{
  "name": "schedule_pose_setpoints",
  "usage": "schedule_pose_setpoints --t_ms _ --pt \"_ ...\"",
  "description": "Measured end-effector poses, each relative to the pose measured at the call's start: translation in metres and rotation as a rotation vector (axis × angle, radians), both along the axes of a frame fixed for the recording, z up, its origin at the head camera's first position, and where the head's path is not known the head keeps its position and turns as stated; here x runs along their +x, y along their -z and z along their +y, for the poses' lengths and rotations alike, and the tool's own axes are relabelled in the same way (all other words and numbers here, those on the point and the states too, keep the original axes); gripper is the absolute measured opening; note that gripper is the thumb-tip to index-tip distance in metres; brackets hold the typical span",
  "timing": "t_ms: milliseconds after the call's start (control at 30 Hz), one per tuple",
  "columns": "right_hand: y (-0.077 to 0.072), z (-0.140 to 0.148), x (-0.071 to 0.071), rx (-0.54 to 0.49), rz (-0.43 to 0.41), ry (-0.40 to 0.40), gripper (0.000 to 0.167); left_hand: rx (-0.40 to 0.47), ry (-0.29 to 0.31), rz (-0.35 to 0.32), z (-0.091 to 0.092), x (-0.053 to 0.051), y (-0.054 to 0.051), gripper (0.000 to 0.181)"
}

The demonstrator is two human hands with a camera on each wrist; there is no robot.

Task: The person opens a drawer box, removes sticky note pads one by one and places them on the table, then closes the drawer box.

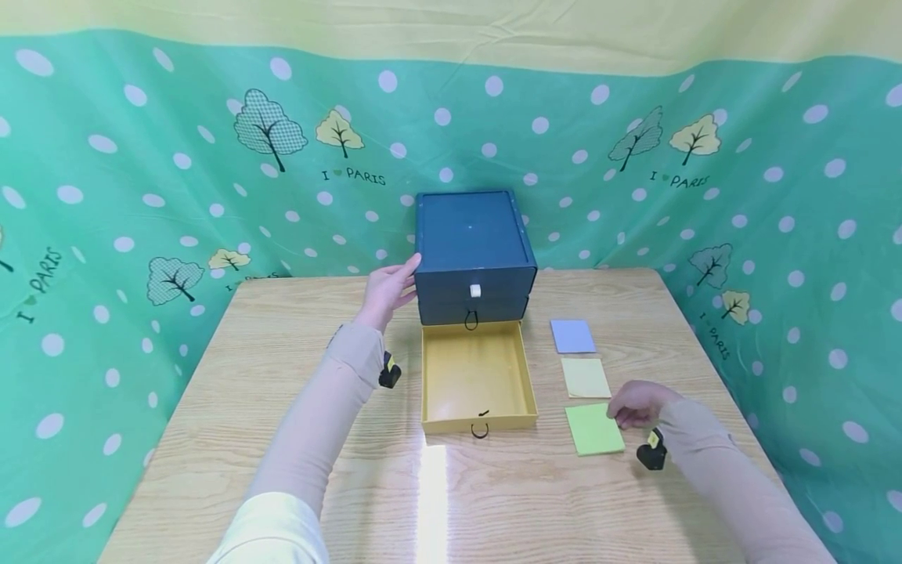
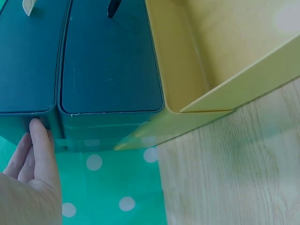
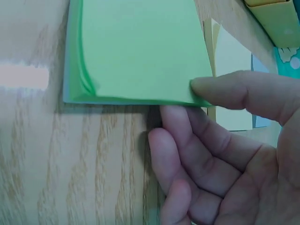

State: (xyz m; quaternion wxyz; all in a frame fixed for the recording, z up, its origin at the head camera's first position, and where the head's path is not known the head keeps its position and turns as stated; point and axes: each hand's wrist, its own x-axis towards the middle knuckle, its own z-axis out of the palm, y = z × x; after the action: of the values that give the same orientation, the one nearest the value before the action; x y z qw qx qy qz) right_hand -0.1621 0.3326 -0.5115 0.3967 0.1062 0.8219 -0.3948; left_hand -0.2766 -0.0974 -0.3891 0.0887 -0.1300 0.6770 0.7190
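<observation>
My left hand (image 1: 386, 294) rests against the left side of a dark blue drawer unit (image 1: 474, 227), its fingers fairly straight on the upper tier in the left wrist view. The unit's yellow bottom drawer (image 1: 431, 427) is pulled out, with a black loop on its front. At the right, my right hand (image 1: 643, 403) pinches the near corner of a green sticky note pad (image 3: 145, 51) between thumb and fingers. The pad's sheets look slightly bent at one edge. Behind it lie a pale yellow sticky note pad (image 1: 586, 377) and a blue sticky note pad (image 1: 573, 336).
A wooden table (image 1: 282, 439) carries everything. The upper drawers are closed, one with a white knob (image 1: 475, 291) and one with a black loop (image 1: 471, 319). A green dotted curtain (image 1: 451, 141) hangs behind the unit and along both sides.
</observation>
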Motion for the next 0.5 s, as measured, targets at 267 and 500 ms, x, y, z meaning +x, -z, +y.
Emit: schedule_pose_setpoints --t_ms 267,500 --pt "-0.0069 -0.0048 0.0037 0.078 0.026 -0.03 0.007 0.0 0.0 0.007 0.0 -0.0004 0.0004 0.069" --pt "-0.0076 -0.0056 0.0044 0.166 0.054 -0.03 0.009 -0.011 0.001 -0.001 -0.0002 -0.0005 0.0008 0.069"
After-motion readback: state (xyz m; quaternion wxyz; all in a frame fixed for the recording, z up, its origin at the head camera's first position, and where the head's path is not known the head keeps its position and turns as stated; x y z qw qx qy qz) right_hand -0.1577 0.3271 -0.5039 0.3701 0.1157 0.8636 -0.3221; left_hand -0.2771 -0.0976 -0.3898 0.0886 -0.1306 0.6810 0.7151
